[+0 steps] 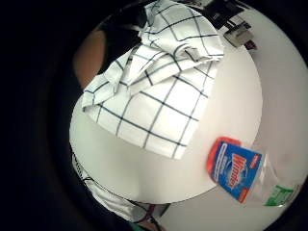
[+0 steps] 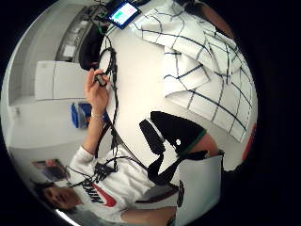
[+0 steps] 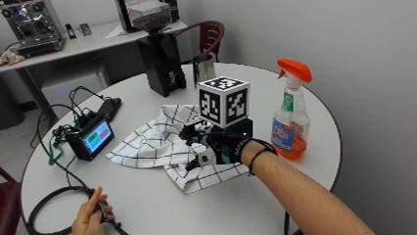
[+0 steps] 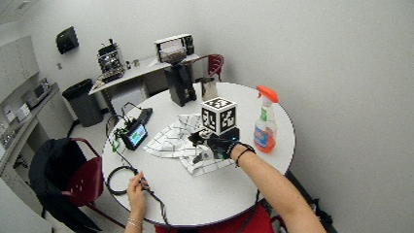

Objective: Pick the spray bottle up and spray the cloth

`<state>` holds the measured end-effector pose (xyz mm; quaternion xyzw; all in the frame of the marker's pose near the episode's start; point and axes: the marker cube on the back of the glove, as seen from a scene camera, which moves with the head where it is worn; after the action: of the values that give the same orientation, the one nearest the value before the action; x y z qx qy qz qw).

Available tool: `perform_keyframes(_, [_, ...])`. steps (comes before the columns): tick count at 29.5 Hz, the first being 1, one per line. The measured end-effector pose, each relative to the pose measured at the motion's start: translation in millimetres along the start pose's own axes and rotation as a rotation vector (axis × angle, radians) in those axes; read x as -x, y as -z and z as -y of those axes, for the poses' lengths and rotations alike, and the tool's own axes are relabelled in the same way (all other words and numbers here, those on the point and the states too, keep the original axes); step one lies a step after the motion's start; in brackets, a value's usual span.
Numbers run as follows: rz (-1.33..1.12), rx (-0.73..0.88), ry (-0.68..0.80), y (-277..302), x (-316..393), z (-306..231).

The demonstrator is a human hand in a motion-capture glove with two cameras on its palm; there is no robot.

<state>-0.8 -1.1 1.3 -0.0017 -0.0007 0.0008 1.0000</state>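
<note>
Above the near edge of the checked cloth (image 3: pixel 171 142), the gloved right hand (image 3: pixel 218 144) hovers over the round white table (image 3: pixel 196 196), the forearm reaching in from the person's side. The hand holds nothing; whether its fingers are spread wide or partly curled cannot be told from these views. The cloth, white with dark grid lines, lies crumpled and partly folded on the table beneath and beside the hand. Just beside the hand, toward the wall, the spray bottle (image 3: pixel 290 115) stands upright on the table, apart from the hand, with an orange trigger head, orange liquid low in it and a blue label. Farther off, a small screen device (image 3: pixel 93 137) sits near the cloth's other side, and the person's bare left hand (image 3: pixel 91 218) rests at the table's near edge among black cables.
</note>
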Motion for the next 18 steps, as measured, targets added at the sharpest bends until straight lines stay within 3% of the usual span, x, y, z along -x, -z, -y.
perform_keyframes(18, [0.004, 0.024, -0.005, -13.1, 0.7, -3.2])
